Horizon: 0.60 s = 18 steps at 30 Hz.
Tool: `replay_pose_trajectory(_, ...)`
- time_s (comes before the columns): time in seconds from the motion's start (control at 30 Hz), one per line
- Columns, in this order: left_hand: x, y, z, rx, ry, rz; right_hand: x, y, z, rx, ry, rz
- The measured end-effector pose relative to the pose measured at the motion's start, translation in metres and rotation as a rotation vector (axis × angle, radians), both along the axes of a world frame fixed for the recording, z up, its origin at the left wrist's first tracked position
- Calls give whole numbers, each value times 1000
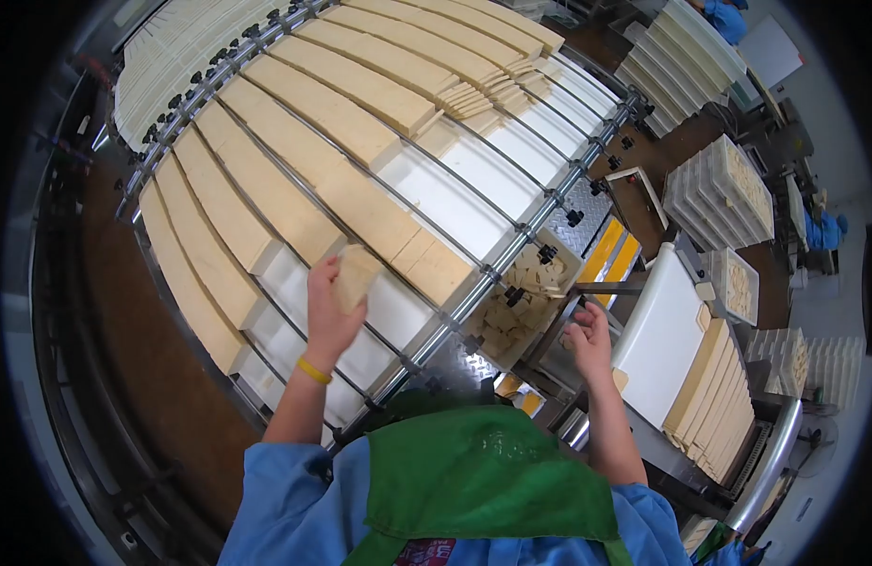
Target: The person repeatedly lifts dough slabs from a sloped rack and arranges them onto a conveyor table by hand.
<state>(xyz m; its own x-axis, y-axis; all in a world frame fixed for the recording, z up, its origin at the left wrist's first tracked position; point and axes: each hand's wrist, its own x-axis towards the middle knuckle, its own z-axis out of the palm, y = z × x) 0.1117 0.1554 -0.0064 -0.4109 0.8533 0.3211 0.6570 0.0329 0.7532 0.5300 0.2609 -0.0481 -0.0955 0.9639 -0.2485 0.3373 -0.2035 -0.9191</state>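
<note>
My left hand (332,316) is closed around a pale slab of what looks like tofu (357,274), tilted up above the white belt (360,363). Close beyond it, long blocks of the same pale food (308,219) lie in lanes between thin metal rods (370,173). My right hand (589,344) is held in the air between a bin of broken pale pieces (511,316) and a second white belt (657,325). Its fingers are loosely curled and apart, with nothing visible in them.
A steel crossbar (473,304) with black knobs borders the lanes. Thin pale slices (719,396) lie overlapped on the second belt at right. Stacked white trays (719,193) stand farther off. Co-workers in blue sleeves (825,229) appear at the right edge.
</note>
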Motion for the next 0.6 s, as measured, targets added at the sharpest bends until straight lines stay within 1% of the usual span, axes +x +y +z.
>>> replay_pose_trajectory(0.07, -15, 2, -10, -179, -122, -12, 8, -9, -9, -30, 106, 38)
replay_pose_trajectory(0.1, -17, 5, -14, -233, -82, -11, 11, -14, -10, -46, 158, 55)
replay_pose_trajectory(0.2, -14, 13, -19, -159, 229, 19, 14, -28, -10, -172, 187, 102)
replay_pose_trajectory(0.23, -14, 14, -16, -141, 343, 56, 12, -33, -2, -171, 157, 123)
replay_pose_trajectory(0.3, -18, 17, -9, -97, 574, 121, 19, -40, -3, -177, 185, 135)
replay_pose_trajectory(0.4, -24, 17, -7, -233, 633, 234, 40, -52, -3, -166, 177, 120)
replay_pose_trajectory(0.43, -25, 16, -11, -209, 649, 234, 52, -56, -5, -152, 162, 107)
replay_pose_trajectory(0.47, -22, 21, -18, -171, 658, 217, 67, -60, -4, -128, 140, 75)
replay_pose_trajectory(0.53, -2, 39, -6, -135, 760, 116, 94, -74, -2, -113, 140, -42)
replay_pose_trajectory(0.57, -6, 46, -18, -59, 748, 19, 111, -83, -9, -79, 157, -138)
replay_pose_trajectory(0.6, 8, 57, -17, -47, 785, 36, 132, -93, -22, -47, 175, -233)
